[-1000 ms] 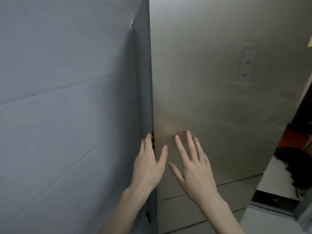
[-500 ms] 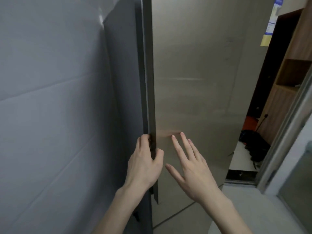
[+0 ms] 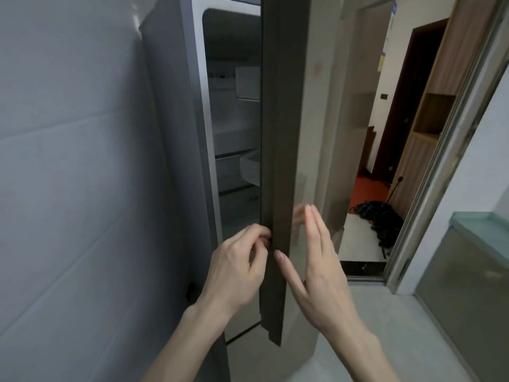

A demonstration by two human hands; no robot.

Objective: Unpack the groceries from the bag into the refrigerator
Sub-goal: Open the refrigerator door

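Observation:
A tall grey refrigerator [image 3: 176, 161] stands against the left wall. Its door [image 3: 281, 133] is swung partly out, seen edge-on. My left hand [image 3: 237, 268] grips the door's inner edge with curled fingers. My right hand [image 3: 316, 266] lies flat with straight fingers against the door's outer face. Through the gap I see white shelves and drawers [image 3: 234, 166] inside, with nothing visible on them. No grocery bag is in view.
A white tiled wall [image 3: 68, 188] fills the left. To the right a doorway opens to a room with a wooden cabinet [image 3: 429, 114], an orange floor and dark bags [image 3: 377, 216]. A glass-topped counter [image 3: 479, 224] is at far right.
The refrigerator door has swung from nearly closed to partly open, showing the inside. My left hand has curled round its edge; my right hand stays flat on the front.

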